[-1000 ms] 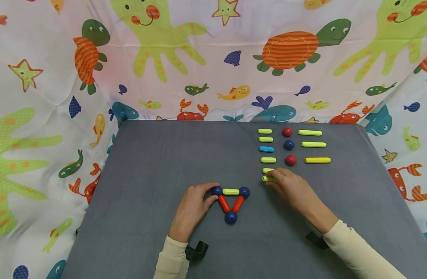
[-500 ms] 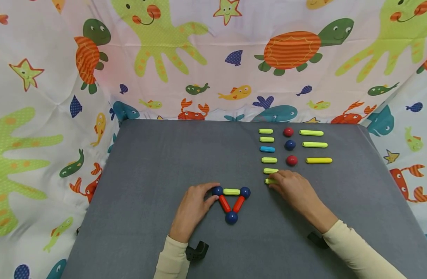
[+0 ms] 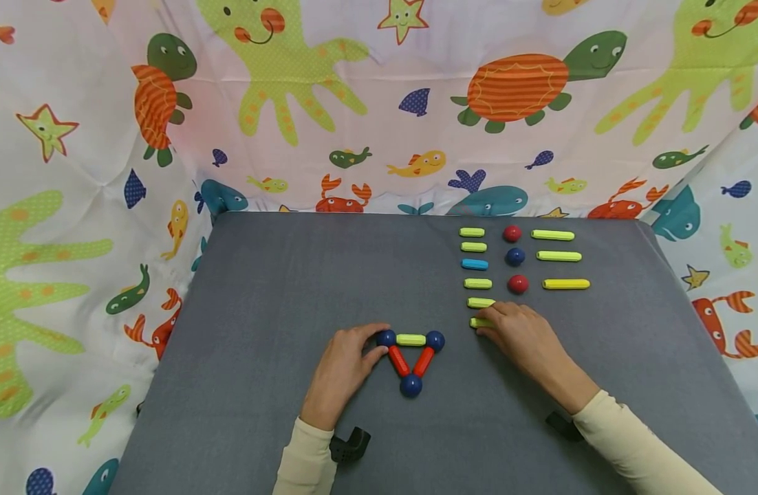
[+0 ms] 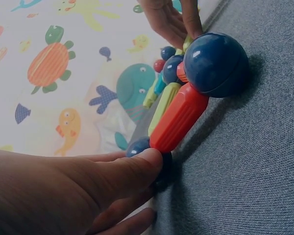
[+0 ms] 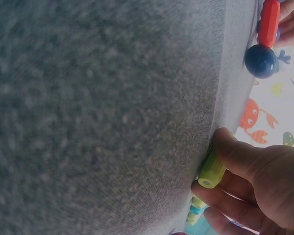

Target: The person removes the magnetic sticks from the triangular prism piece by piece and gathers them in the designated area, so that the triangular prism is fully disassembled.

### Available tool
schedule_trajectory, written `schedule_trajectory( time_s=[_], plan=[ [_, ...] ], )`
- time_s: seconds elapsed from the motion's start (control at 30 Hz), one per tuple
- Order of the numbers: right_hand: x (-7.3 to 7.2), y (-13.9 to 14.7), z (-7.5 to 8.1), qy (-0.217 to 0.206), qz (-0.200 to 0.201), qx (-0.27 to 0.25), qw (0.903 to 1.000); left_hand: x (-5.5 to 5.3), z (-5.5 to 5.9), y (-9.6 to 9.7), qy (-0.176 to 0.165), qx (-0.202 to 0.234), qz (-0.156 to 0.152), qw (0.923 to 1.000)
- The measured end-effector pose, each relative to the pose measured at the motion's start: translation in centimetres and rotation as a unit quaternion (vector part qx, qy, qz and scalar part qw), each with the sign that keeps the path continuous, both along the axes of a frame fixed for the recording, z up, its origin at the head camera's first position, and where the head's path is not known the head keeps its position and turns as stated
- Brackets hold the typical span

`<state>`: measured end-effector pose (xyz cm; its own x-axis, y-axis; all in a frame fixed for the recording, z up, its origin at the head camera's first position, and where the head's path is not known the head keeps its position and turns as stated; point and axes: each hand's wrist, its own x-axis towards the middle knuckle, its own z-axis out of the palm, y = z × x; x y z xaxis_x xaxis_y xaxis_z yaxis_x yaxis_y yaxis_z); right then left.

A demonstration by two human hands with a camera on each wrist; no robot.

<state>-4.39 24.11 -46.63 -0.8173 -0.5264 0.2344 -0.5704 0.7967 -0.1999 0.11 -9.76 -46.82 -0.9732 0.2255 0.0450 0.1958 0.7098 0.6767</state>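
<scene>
On the grey cloth lies a triangle of magnetic pieces: two red rods (image 3: 399,361) and a light-green rod (image 3: 410,339) joined by blue balls (image 3: 411,386) at the corners. My left hand (image 3: 342,375) pinches the upper-left ball (image 4: 137,146) between thumb and fingers. Off to the right, my right hand (image 3: 527,337) pinches a short light-green rod (image 5: 213,169) at the near end of a column of short rods. Part of that rod is hidden by the fingers. Just beyond it lies another short light-green rod (image 3: 480,302).
Farther up the column are more light-green rods (image 3: 477,283) and a blue rod (image 3: 474,264). Beside them stand two red balls (image 3: 518,284) and a blue ball (image 3: 515,257), then long yellow-green rods (image 3: 558,256) and a yellow one (image 3: 566,284). A patterned curtain (image 3: 379,103) hangs behind the table.
The short light-green rod in my right hand has shifted slightly toward me, widening its gap from the rod above. My left hand and the triangle stay in place.
</scene>
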Motion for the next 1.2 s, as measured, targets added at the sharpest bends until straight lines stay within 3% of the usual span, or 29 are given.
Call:
schedule_trajectory(
  time_s=[0.53, 0.77, 0.93, 1.2],
  plan=[
    [0.2, -0.8, 0.9, 0.016, 0.009, 0.016, 0.9997, -0.1, 0.1, 0.1, 0.002, -0.012, 0.001, 0.9999],
    [0.7, -2.9, 1.9, 0.030, 0.067, -0.014, 0.9972, -0.1, 0.1, 0.2, 0.001, -0.009, 0.001, 1.0000],
    [1.2, -4.5, 2.0, 0.012, 0.109, -0.018, 0.9938, 0.0, 0.0, 0.1, 0.002, -0.006, 0.002, 1.0000],
    [1.6, -6.2, 1.8, -0.020, 0.135, -0.004, 0.9906, 0.1, -0.1, 0.1, 0.004, -0.008, 0.003, 1.0000]
  ],
)
